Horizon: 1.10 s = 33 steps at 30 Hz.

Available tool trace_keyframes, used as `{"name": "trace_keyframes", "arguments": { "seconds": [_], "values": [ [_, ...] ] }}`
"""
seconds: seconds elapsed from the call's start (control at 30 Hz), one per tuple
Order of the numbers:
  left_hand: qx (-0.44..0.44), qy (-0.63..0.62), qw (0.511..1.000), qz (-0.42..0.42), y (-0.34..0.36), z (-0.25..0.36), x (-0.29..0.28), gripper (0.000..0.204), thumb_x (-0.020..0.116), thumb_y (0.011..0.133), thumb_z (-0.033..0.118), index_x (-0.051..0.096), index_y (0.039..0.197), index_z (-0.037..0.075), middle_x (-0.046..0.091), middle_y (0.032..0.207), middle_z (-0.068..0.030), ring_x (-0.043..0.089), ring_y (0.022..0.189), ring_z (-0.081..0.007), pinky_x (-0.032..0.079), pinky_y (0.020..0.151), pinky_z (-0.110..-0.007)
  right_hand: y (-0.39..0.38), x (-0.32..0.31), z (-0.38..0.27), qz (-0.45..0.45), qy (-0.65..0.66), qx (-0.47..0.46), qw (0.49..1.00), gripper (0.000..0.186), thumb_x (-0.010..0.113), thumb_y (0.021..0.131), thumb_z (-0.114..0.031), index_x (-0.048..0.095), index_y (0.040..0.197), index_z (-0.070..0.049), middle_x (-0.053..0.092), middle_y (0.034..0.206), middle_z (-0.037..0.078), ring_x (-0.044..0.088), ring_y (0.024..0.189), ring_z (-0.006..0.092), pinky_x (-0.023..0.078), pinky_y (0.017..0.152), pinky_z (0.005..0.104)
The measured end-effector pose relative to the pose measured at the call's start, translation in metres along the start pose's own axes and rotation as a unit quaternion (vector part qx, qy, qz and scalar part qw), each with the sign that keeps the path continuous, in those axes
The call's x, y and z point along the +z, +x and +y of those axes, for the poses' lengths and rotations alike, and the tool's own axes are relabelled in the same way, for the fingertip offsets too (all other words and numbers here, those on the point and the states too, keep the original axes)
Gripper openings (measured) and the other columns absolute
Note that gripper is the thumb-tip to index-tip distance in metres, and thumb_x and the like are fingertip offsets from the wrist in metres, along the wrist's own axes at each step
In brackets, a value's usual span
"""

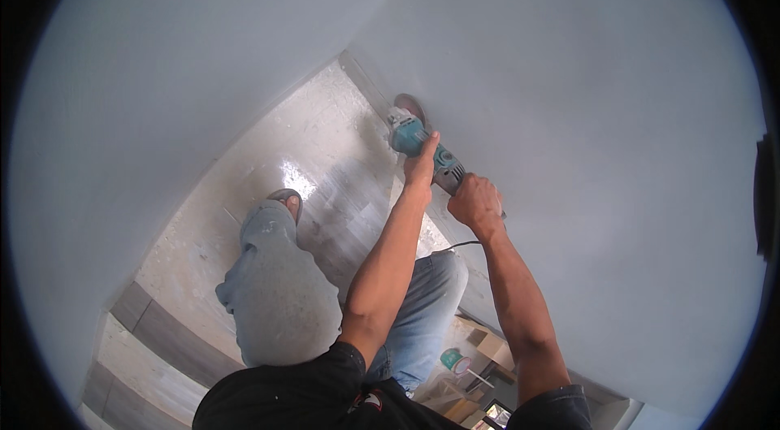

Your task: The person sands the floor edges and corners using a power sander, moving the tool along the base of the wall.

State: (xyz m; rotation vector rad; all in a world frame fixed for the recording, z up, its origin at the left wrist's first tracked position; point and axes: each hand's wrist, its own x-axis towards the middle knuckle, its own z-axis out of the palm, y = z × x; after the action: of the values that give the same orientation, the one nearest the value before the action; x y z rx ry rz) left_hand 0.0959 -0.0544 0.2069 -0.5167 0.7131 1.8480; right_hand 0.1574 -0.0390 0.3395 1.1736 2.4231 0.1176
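Note:
With both hands I hold a teal angle grinder (409, 136) against the lower part of the grey wall on the right. My left hand (421, 162) is closed round the front of its body, just behind the gear head. Further back, my right hand (476, 201) wraps round the rear handle. The reddish-brown disc (411, 108) sits at or very near the wall face, just above the baseboard; contact is hard to make out. A dark power cord (461, 245) trails from the handle end toward my knee.
Two grey walls meet at a corner ahead, with a baseboard (366, 82) along the right one. Dust covers the tiled floor (325, 121). My sandalled foot (288, 203) stands left of the grinder. Behind me lie a teal-and-white can (455, 361) and several wood pieces (490, 345).

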Motion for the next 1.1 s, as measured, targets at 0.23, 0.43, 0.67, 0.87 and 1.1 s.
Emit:
{"name": "trace_keyframes", "arguments": {
  "seconds": [0.23, 0.43, 0.67, 0.87, 1.1],
  "values": [
    [-0.005, 0.004, 1.000, 0.009, -0.008, -0.009, 0.004, 0.094, 0.075, 0.076, 0.055, 0.041, 0.139, -0.006, 0.045, 0.140, -0.0150, 0.045, 0.127, -0.0261, 0.034, 0.107, -0.036, -0.007, -0.001, 0.005, 0.004, 0.013, 0.004, 1.000, 0.026, 0.055, 0.072, -0.010, 0.067, 0.090, 0.005, 0.068, 0.093, 0.028, 0.066, 0.092, 0.0428, 0.052, 0.084, 0.0482],
    [0.001, -0.037, 0.999, -0.028, 0.002, -0.001, 0.000, 0.096, 0.076, 0.075, 0.055, 0.039, 0.140, -0.006, 0.044, 0.141, -0.0148, 0.045, 0.127, -0.0265, 0.034, 0.107, -0.037, -0.002, 0.000, 0.001, 0.029, 0.008, 0.001, 1.000, 0.026, 0.055, 0.072, -0.010, 0.067, 0.090, 0.005, 0.067, 0.094, 0.028, 0.066, 0.093, 0.0425, 0.052, 0.084, 0.0477],
    [-0.029, 0.003, 1.000, -0.001, 0.001, -0.012, 0.002, 0.098, 0.075, 0.075, 0.057, 0.038, 0.141, -0.003, 0.043, 0.142, -0.0153, 0.043, 0.129, -0.0267, 0.033, 0.107, -0.040, -0.005, -0.010, 0.003, -0.034, -0.013, 0.016, 0.999, 0.028, 0.056, 0.073, -0.008, 0.068, 0.094, 0.004, 0.068, 0.099, 0.025, 0.066, 0.098, 0.0385, 0.052, 0.086, 0.0449],
    [-0.012, -0.025, 0.999, -0.034, 0.010, 0.001, -0.003, 0.098, 0.075, 0.075, 0.057, 0.037, 0.142, -0.003, 0.041, 0.143, -0.0151, 0.042, 0.129, -0.0265, 0.034, 0.107, -0.040, 0.003, -0.001, 0.000, 0.023, 0.011, 0.001, 1.000, 0.026, 0.055, 0.072, -0.009, 0.067, 0.090, 0.005, 0.067, 0.092, 0.028, 0.066, 0.092, 0.0422, 0.053, 0.082, 0.0478],
    [-0.029, -0.012, 0.999, -0.015, 0.002, -0.008, -0.001, 0.094, 0.074, 0.077, 0.056, 0.039, 0.141, -0.003, 0.041, 0.143, -0.0148, 0.042, 0.129, -0.0259, 0.034, 0.107, -0.039, -0.005, -0.005, 0.001, -0.010, -0.005, -0.006, 1.000, 0.025, 0.056, 0.072, -0.008, 0.067, 0.089, 0.005, 0.067, 0.092, 0.028, 0.066, 0.091, 0.0423, 0.053, 0.082, 0.0485]
  ]
}}
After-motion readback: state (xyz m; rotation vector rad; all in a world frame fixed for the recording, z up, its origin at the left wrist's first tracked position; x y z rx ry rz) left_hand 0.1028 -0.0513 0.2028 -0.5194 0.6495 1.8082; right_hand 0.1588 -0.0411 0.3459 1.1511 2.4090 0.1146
